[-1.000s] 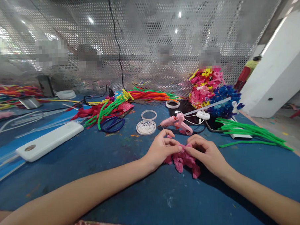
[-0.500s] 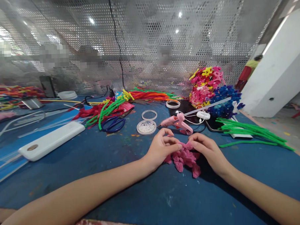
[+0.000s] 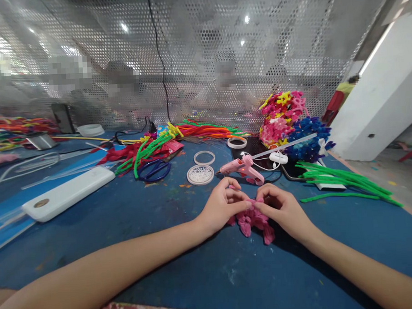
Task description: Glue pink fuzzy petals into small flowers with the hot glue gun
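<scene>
Material (image 3: 256, 223), pink and crinkled, is pinched by the left hand (image 3: 218, 206) and the right hand (image 3: 287, 211), low over the worktop (image 3: 194, 273), near the glue gun (image 3: 242, 166). It could be torn by hard tugging; the left hand could be burned if the gun's nozzle is hot and is brushed. One bunch, one glue gun, one bead dish (image 3: 200, 174) are counted.

Deep pink on the bundle (image 3: 252, 221) at the fingers (image 3: 274, 191)! Paler pink on the glue gun (image 3: 239, 165) just beyond them, bright green on the stems (image 3: 347, 181) off to their right, blue with pale scuffs on the table (image 3: 184, 274) below; far beyond, hole-dotted grey on the mesh (image 3: 194, 45)!
</scene>
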Demonstrator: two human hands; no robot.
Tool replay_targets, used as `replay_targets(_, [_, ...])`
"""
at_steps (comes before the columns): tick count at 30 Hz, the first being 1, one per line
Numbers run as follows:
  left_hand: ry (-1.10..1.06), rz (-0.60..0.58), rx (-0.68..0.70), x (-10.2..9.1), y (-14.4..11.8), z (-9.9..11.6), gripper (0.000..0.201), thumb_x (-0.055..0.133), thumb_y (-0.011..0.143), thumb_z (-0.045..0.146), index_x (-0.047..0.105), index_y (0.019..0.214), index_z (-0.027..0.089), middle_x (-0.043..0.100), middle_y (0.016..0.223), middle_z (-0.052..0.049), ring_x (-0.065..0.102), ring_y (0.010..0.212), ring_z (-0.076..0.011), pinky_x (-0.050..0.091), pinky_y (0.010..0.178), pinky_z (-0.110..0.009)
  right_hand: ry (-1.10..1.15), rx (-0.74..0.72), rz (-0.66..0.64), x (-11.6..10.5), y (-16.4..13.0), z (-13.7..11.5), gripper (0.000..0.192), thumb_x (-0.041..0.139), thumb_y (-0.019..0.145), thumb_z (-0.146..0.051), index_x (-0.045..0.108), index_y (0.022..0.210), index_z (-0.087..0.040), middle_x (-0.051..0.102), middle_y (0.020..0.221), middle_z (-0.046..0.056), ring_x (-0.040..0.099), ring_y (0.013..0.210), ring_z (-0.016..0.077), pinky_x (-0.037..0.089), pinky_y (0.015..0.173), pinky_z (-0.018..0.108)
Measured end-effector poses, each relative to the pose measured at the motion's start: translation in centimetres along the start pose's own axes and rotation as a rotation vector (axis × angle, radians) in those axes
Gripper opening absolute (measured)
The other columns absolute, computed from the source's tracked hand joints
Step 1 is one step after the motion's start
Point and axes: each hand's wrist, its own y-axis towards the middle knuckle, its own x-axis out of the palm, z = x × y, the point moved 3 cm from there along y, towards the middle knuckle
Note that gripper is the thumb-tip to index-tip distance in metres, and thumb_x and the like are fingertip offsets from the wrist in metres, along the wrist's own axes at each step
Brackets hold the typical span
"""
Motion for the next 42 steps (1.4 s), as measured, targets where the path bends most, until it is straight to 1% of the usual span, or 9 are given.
replay_targets(4, [-0.028, 0.002, -0.006, 0.0, 0.1, 0.0, 0.045, 0.079, 0.062, 0.021, 0.039, 0.084, 0.019, 0.066, 0.069, 0.003, 0.059, 0.057, -0.0086, 0.045, 0.061, -0.022, -0.003, 0.045, 0.008, 0.0, 0.1, 0.5, 0.019, 0.063, 0.077, -0.033, 0.05, 0.073, -0.02, 0.048, 0.071, -0.004, 0.044, 0.058, 0.0099, 0.035, 0.054, 0.025])
replay_targets(10, [-0.039, 0.066, 0.01, -0.1, 0.1, 0.1, 0.044, 0.079, 0.061, 0.019, 0.04, 0.082, 0.018, 0.065, 0.067, 0.004, 0.059, 0.059, -0.0076, 0.046, 0.063, -0.021, 0.092, 0.018, 0.173, -0.4, 0.4, 0.9, 0.046, 0.074, 0.066, -0.037, 0.03, 0.069, -0.024, 0.04, 0.07, -0.006, 0.042, 0.06, 0.0102, 0.037, 0.054, 0.024])
replay_targets(12, [-0.042, 0.088, 0.02, -0.1, 0.1, 0.3, 0.043, 0.078, 0.061, 0.019, 0.041, 0.082, 0.018, 0.064, 0.067, 0.005, 0.059, 0.06, -0.0077, 0.046, 0.064, -0.022, 0.098, -0.008, 0.189, -0.6, 0.4, 0.5, 0.047, 0.073, 0.068, -0.038, 0.028, 0.068, -0.024, 0.038, 0.068, -0.006, 0.039, 0.059, 0.0103, 0.036, 0.054, 0.024])
replay_targets(18, [0.017, 0.192, 0.059, -0.4, -0.1, 0.6, 0.037, 0.076, 0.062, 0.017, 0.044, 0.08, 0.018, 0.062, 0.07, 0.005, 0.06, 0.065, -0.0081, 0.046, 0.068, -0.022, 0.048, -0.016, 0.233, -1.3, 0.2, 0.1, 0.034, 0.047, 0.087, -0.046, 0.041, 0.064, -0.022, 0.045, 0.064, -0.002, 0.042, 0.062, 0.0133, 0.036, 0.057, 0.026])
replay_targets(24, [0.051, 0.171, 0.071, -0.4, -0.1, 0.7, 0.034, 0.073, 0.065, 0.015, 0.044, 0.083, 0.018, 0.062, 0.07, 0.005, 0.058, 0.065, -0.0072, 0.046, 0.068, -0.021, 0.063, 0.044, 0.128, -0.6, 0.5, 1.0, 0.028, 0.052, 0.084, -0.039, 0.038, 0.067, -0.022, 0.043, 0.064, -0.004, 0.04, 0.058, 0.0117, 0.035, 0.054, 0.025])
replay_targets(28, [0.079, 0.178, 0.064, -0.4, -0.1, 0.6, 0.033, 0.072, 0.065, 0.014, 0.044, 0.083, 0.017, 0.061, 0.071, 0.005, 0.058, 0.066, -0.0079, 0.046, 0.069, -0.022, 0.088, 0.084, 0.071, -0.1, 0.4, 0.7, 0.018, 0.056, 0.081, -0.037, 0.046, 0.08, -0.022, 0.047, 0.071, -0.004, 0.044, 0.062, 0.0112, 0.037, 0.056, 0.023])
replay_targets(31, [0.087, 0.179, 0.057, -0.4, -0.1, 0.6, 0.033, 0.072, 0.065, 0.014, 0.044, 0.083, 0.017, 0.061, 0.071, 0.005, 0.059, 0.067, -0.0081, 0.046, 0.07, -0.023, 0.116, 0.078, 0.064, -0.1, 0.4, 0.2, 0.023, 0.05, 0.085, -0.043, 0.051, 0.088, -0.021, 0.049, 0.072, -0.002, 0.048, 0.065, 0.0122, 0.04, 0.059, 0.024])
replay_targets(37, [0.081, 0.163, 0.052, -0.4, -0.1, 0.5, 0.037, 0.074, 0.065, 0.017, 0.043, 0.085, 0.018, 0.062, 0.072, 0.004, 0.06, 0.066, -0.0094, 0.046, 0.069, -0.024, 0.042, 0.076, 0.054, 0.1, 0.2, 0.1, 0.025, 0.064, 0.075, -0.042, 0.052, 0.08, -0.02, 0.051, 0.066, -0.004, 0.045, 0.057, 0.0109, 0.037, 0.053, 0.024])
replay_targets(42, [0.065, 0.164, 0.056, -0.4, -0.1, 0.4, 0.038, 0.075, 0.064, 0.02, 0.043, 0.086, 0.019, 0.063, 0.072, 0.004, 0.063, 0.067, -0.011, 0.047, 0.069, -0.025, 0.008, 0.082, 0.071, 0.1, 0.1, 0.4, 0.023, 0.063, 0.076, -0.042, 0.055, 0.076, -0.02, 0.05, 0.06, -0.004, 0.043, 0.054, 0.0104, 0.036, 0.051, 0.024])
